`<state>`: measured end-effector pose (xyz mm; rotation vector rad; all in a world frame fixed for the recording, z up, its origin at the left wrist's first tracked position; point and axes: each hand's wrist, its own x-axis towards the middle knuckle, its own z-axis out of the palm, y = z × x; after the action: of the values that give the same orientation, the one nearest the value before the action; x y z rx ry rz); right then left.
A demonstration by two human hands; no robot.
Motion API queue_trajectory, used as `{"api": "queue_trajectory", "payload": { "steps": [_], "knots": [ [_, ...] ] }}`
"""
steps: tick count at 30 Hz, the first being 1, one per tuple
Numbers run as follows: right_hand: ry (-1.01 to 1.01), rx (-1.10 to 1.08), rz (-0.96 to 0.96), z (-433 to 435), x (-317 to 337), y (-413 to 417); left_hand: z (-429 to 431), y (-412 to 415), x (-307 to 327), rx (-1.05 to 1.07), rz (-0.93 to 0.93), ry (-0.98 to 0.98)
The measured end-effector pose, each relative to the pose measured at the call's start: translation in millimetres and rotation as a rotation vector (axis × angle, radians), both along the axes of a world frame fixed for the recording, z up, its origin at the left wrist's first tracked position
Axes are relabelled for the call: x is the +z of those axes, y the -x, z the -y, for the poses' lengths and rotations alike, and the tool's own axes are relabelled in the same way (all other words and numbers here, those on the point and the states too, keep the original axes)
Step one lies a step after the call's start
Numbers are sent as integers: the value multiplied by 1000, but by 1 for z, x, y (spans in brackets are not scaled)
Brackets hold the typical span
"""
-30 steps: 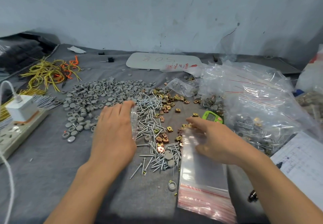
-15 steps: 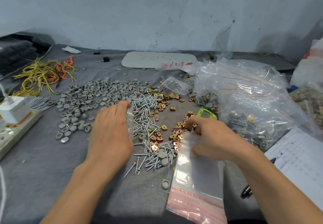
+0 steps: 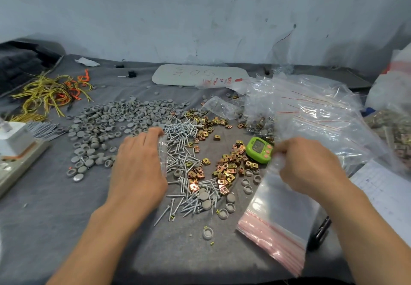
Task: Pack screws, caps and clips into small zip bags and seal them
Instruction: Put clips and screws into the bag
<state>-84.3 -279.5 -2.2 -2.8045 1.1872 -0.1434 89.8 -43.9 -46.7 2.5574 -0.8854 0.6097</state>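
While plenty of stock lies loose on the desk (image 3: 44,218), packing looks roughly mid-run. Left hand (image 3: 138,169), palm down w/ fingers curled, holds a small clear bag (image 3: 163,156) at the left edge of the screws (image 3: 184,147); can't tell if anything's in it or if it's sealed. Right hand (image 3: 311,167) pinches the far end of the empty bags (image 3: 282,209), stacked near right, prob. to peel one off. Done, by the look of it: a heap of filled bags (image 3: 311,116) far right. Left to pack: grey caps (image 3: 106,122) centre-left, screws in the middle, brass clips (image 3: 226,164) just right of them, beside a green counter (image 3: 259,150).
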Motion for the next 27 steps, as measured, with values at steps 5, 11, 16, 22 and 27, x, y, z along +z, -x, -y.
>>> {"api": "queue_trajectory", "payload": {
  "steps": [5,11,16,22,27],
  "knots": [
    [-114,188,147,-28,-3,-16,0,0,0,-6,17,2],
    [-165,335,-124,-45,-10,-24,2,9,4,-38,-49,10],
    [-187,343,-123,-48,-11,-26,3,14,5,-27,-219,99],
    [-115,340,-74,-48,-11,-30,8,15,2,-103,-375,32],
    [-282,286,278,-47,-11,-37,7,16,0,-157,-270,-25]
  ]
}}
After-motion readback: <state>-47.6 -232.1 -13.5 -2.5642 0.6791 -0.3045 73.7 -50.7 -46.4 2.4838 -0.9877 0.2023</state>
